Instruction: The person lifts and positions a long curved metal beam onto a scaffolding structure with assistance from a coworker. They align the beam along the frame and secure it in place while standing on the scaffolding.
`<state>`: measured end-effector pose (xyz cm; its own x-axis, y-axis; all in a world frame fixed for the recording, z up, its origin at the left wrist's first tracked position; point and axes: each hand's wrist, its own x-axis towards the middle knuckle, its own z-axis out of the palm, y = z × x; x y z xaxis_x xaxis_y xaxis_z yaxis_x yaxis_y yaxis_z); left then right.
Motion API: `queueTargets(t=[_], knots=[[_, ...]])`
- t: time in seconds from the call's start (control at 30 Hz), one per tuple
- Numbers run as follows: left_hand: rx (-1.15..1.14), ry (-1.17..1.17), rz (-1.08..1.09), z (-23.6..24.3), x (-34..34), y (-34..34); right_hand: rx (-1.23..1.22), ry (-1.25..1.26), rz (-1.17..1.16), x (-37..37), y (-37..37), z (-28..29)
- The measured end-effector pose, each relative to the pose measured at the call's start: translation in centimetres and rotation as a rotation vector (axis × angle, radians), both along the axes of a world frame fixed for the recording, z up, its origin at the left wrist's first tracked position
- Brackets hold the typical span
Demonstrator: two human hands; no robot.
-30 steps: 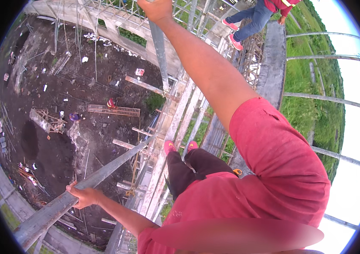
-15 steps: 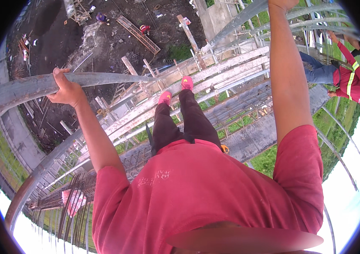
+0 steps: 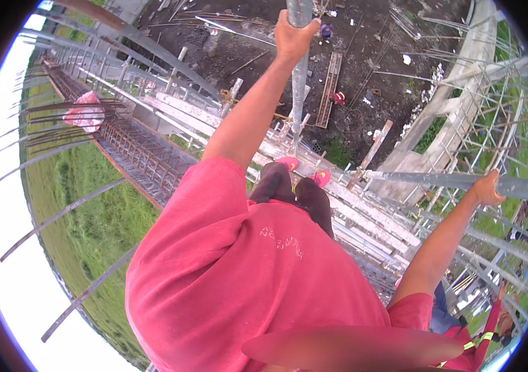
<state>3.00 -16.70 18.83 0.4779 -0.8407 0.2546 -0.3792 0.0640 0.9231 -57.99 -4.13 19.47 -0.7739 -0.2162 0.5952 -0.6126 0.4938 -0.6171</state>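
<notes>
My left hand (image 3: pixel 295 38) is closed round an upright grey scaffold pipe (image 3: pixel 300 84) at the top middle. Off to the right, my right hand (image 3: pixel 488 189) grips a second grey scaffold pipe (image 3: pixel 422 179), which runs across toward the right rim. Both arms are stretched out, well apart. Between the two pipes, my pink shoes (image 3: pixel 288 163) stand on narrow, pale-stained boards (image 3: pixel 354 214) high above the ground. The far ends of both pipes run past the picture's upper and right edges.
A rebar cage in a long beam form (image 3: pixel 146 152) lies left, with a pink-and-white sack (image 3: pixel 85 113) on its bars. A co-worker in a red reflective-striped top (image 3: pixel 484 338) is close at lower right. Far below are dark soil (image 3: pixel 245 56), a concrete frame (image 3: pixel 450 124) and two people.
The whole view has swung clockwise, so both pipes and arms appear turned. The co-worker has shifted to the lower right of the picture. Each hand still grips a pipe.
</notes>
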Motion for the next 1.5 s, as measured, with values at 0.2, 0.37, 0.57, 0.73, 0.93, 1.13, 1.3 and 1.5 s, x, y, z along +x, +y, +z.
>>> queueTargets(t=[0.2, 0.37, 0.57, 0.73, 0.93, 1.13, 1.3, 1.5], knots=[[-0.204, 0.058, 0.032, 9.1, -0.5, -0.7, -0.008, 0.013, 0.055, -0.3, -0.2, -0.1], [-0.140, -0.012, 0.094, 14.0, -1.5, -3.3, -0.008, -0.037, 0.055, -0.4, -0.2, -0.4], [-0.112, -0.021, 0.127, 13.9, -1.6, -3.4, 0.001, -0.108, 0.089, -0.1, 0.1, -0.4], [-0.129, -0.062, 0.199, 13.5, -1.8, -3.8, 0.041, -0.091, 0.055, -0.2, 0.0, -0.3], [-0.102, -0.100, 0.170, 13.5, -1.6, -3.6, -0.076, -0.116, 0.105, -0.9, -0.2, -0.6], [-0.130, -0.075, 0.201, 13.7, -1.7, -3.4, -0.078, -0.083, 0.105, 0.5, 0.0, -0.1], [-0.161, -0.161, 0.290, 7.7, 4.5, -7.0, -0.032, -0.146, 0.121, 4.0, 1.0, 1.9], [-0.257, -0.452, 0.147, 3.6, 5.2, -14.7, -0.194, -0.304, 0.205, 5.4, 2.1, 3.6]])
